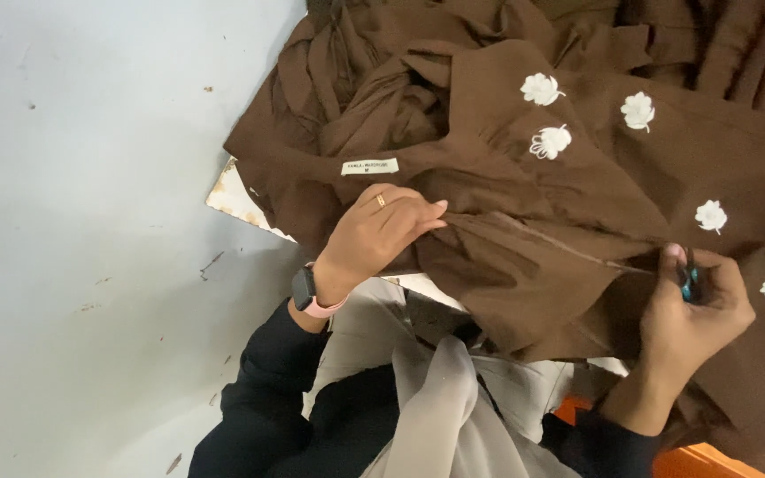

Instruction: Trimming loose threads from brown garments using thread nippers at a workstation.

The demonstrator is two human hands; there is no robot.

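The brown garment (577,195) lay heaped over the counter (232,199), filling the view from 12 to 4 o'clock, white flowers (551,142) stitched across it and a pale label (369,166) near its collar. The left hand (382,232) was closed on a fold just below that label, pulling a seam taut toward 3 o'clock. There the right hand (697,305) was curled shut around a small teal tool (689,285) — a thread snip, by the look of it, though mostly hidden — pressed right against the seam's end.

The risk, I judged, was a nick in the cloth: the blade sat touching the fabric, and a bunched fold could slip under it. If the left grip slackened, the seam would sag and the cut could wander — or catch a fingertip.
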